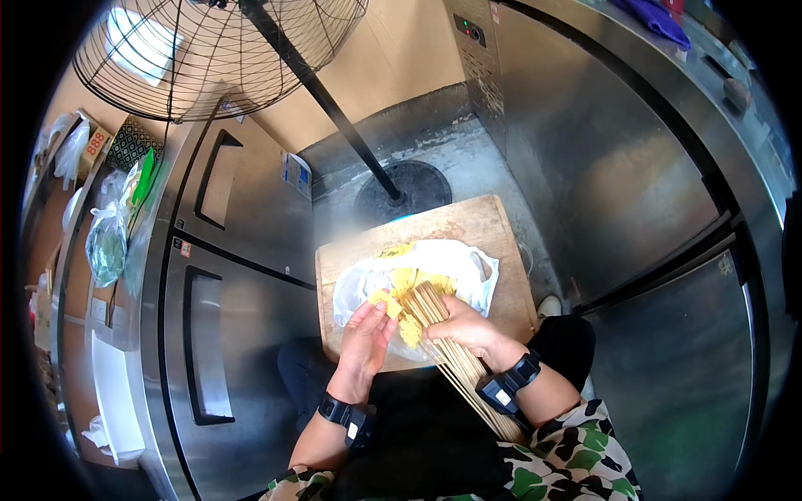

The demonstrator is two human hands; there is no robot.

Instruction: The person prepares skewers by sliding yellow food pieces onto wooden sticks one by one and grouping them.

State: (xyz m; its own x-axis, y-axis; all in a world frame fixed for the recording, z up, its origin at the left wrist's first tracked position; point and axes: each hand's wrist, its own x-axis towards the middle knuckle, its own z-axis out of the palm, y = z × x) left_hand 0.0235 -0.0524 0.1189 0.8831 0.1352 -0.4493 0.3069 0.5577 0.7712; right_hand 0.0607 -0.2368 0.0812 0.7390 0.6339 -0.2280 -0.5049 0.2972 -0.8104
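Observation:
My left hand pinches a flat yellow piece of food with a bumpy surface between thumb and fingers. A thick bundle of bamboo skewers lies in the grip of my right hand, slanting from over the bag down towards my lap. Close to the skewers' upper ends, between the hands, is another yellow piece; whether it is on a skewer I cannot tell. Beneath both hands an opened white plastic bag holds more yellow pieces. The bag rests on a wooden board.
A stand fan's round base and pole are just beyond the board. Steel refrigerator doors rise at left and right. A shelf at far left carries plastic bags and boxes. A purple cloth lies on the steel counter.

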